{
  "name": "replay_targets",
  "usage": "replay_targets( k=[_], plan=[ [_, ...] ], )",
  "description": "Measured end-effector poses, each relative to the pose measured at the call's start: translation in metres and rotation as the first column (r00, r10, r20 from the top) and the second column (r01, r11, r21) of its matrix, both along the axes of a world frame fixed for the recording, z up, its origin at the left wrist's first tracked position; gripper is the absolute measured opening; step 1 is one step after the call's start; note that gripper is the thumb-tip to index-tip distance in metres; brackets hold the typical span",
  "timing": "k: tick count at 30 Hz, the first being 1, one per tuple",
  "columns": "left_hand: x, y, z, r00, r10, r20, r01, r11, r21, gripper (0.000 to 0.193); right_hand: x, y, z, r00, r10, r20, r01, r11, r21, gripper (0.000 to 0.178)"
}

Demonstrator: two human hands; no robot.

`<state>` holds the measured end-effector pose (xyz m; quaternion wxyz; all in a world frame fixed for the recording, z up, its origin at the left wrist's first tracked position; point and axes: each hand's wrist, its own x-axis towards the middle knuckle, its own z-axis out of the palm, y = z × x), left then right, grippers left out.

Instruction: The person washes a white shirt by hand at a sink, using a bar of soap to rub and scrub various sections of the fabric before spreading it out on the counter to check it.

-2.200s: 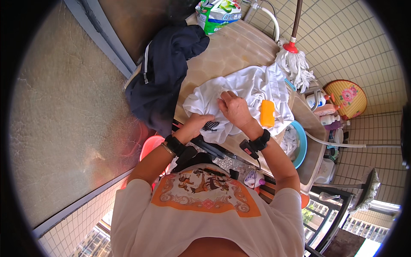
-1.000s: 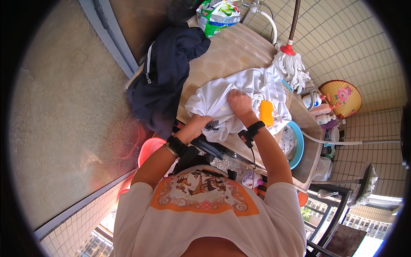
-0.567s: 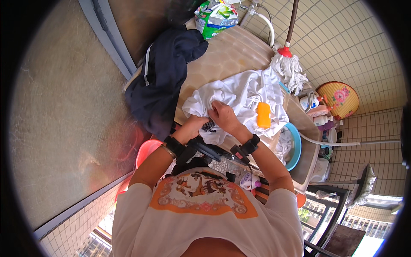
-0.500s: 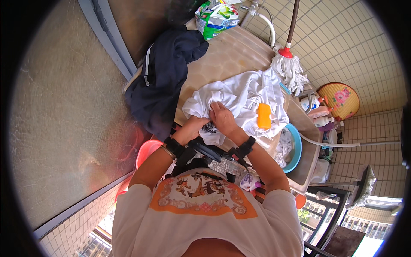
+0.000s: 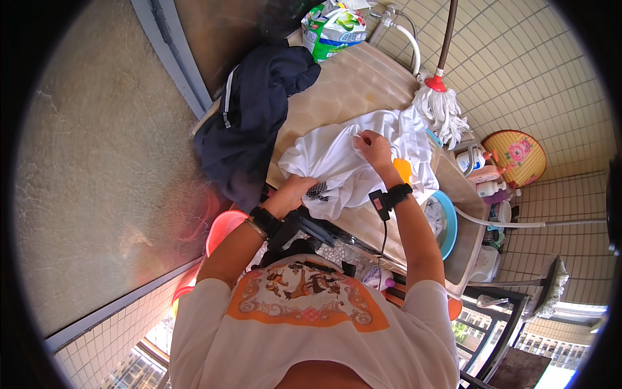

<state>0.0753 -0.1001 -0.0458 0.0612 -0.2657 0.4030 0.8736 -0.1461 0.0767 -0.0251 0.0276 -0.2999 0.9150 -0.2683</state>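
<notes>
A white garment (image 5: pixel 337 162) lies crumpled on the washing slab (image 5: pixel 346 81). My left hand (image 5: pixel 297 192) is closed on its near left part, beside a black-and-white checked patch (image 5: pixel 316 190). Further right and higher, my right hand (image 5: pixel 374 150) pinches a fold of the same garment, fingers bent together. Between the two hands the cloth runs in loose creases. An orange block (image 5: pixel 403 170), which looks like laundry soap, rests on the cloth, partly hidden behind my right wrist.
Dark clothing (image 5: pixel 253 110) hangs over the slab's left edge. A green-and-white bag (image 5: pixel 330 29) stands at the back. A mop head (image 5: pixel 444 110), bottles (image 5: pixel 476 159) and a woven fan (image 5: pixel 516 154) are at right. A blue basin (image 5: pixel 448 223) holds white cloth; a red bucket (image 5: pixel 223 227) stands lower left.
My right hand has moved away from my left, up and to the right, and now pinches the garment there. The left hand stays by the checked patch. The orange block is now partly covered.
</notes>
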Motion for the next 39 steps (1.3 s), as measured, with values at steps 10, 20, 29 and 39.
replay_targets(
  k=[10, 20, 29, 39],
  plan=[
    [-0.003, -0.005, -0.015, 1.000, -0.021, 0.005, 0.021, 0.998, 0.065, 0.025, -0.006, 0.013, 0.028, 0.818, -0.130, 0.560, 0.368, 0.867, -0.336, 0.033],
    [0.013, -0.069, 0.081, 0.941, -0.324, -0.101, 0.240, 0.845, -0.477, 0.055, -0.026, 0.040, 0.013, 0.945, -0.180, 0.272, 0.283, 0.865, -0.414, 0.016],
    [-0.009, -0.058, 0.113, 0.963, -0.207, 0.172, 0.167, -0.040, -0.985, 0.041, 0.031, 0.019, 0.058, 0.961, 0.165, -0.224, -0.219, 0.945, -0.241, 0.018],
    [-0.026, -0.003, 0.036, 0.857, -0.468, 0.217, 0.118, -0.231, -0.966, 0.098, 0.045, 0.006, -0.005, 0.964, 0.180, -0.194, -0.155, 0.978, 0.137, 0.016]
  ],
)
